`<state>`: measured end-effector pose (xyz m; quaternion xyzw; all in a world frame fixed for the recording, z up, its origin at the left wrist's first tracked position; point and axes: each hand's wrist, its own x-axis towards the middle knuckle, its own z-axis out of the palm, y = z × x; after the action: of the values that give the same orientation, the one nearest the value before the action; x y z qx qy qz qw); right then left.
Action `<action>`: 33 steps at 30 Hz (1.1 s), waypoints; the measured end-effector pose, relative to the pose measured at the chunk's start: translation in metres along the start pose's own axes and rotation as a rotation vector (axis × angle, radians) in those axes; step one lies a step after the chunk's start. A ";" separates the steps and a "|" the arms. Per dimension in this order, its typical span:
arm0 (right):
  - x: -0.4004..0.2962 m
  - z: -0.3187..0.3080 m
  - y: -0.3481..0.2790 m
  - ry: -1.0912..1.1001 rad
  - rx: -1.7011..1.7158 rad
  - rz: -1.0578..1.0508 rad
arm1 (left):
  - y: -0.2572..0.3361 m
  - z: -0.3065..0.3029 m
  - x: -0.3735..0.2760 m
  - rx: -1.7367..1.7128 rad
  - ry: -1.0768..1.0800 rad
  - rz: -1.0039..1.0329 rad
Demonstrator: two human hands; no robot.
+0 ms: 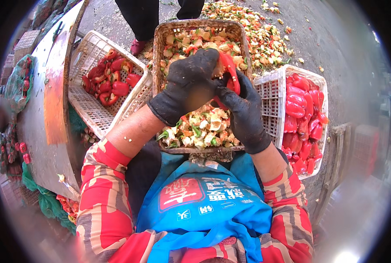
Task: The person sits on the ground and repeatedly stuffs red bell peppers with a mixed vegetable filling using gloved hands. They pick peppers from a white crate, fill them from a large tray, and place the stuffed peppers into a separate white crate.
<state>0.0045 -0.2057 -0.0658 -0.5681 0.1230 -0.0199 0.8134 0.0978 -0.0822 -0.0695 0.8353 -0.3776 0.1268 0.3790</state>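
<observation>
A red bell pepper (230, 70), opened up with loose seeds on its skin, is held between both gloved hands above a rust-stained plastic crate (248, 49). My left hand (190, 83), in a black glove, is curled at the pepper's left side with the back of the hand upward, hiding what the fingers pinch. From the right, my right hand (246, 113), also black-gloved, grips the pepper with thumb and fingers. Beneath the hands, the crate is filled with pale pepper cores (205, 126), seeds and green stems.
At right stands a white crate (271, 98) heaped with red pepper pieces (302, 121). A tilted white crate (93, 116) at left holds cut red peppers (111, 79). Core scraps (264, 36) cover the floor beyond. Someone's dark-trousered legs (139, 19) stand ahead; a board (56, 98) rises at left.
</observation>
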 end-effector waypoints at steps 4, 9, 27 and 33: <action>-0.015 -0.004 0.005 0.011 -0.264 -0.152 | 0.012 -0.003 -0.006 0.002 -0.136 -0.081; -0.028 -0.023 -0.001 -0.064 -0.226 0.026 | 0.030 -0.026 -0.017 -0.678 -0.242 -0.731; -0.053 -0.080 -0.013 0.070 0.002 -0.156 | 0.028 -0.025 -0.072 -0.691 -0.378 -0.626; -0.053 -0.084 -0.019 -0.006 0.247 -0.094 | 0.109 -0.028 -0.038 -0.091 -0.109 -0.100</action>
<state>-0.0640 -0.2807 -0.0656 -0.4689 0.0903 -0.0713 0.8757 -0.0057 -0.0879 -0.0104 0.8408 -0.3606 0.0450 0.4012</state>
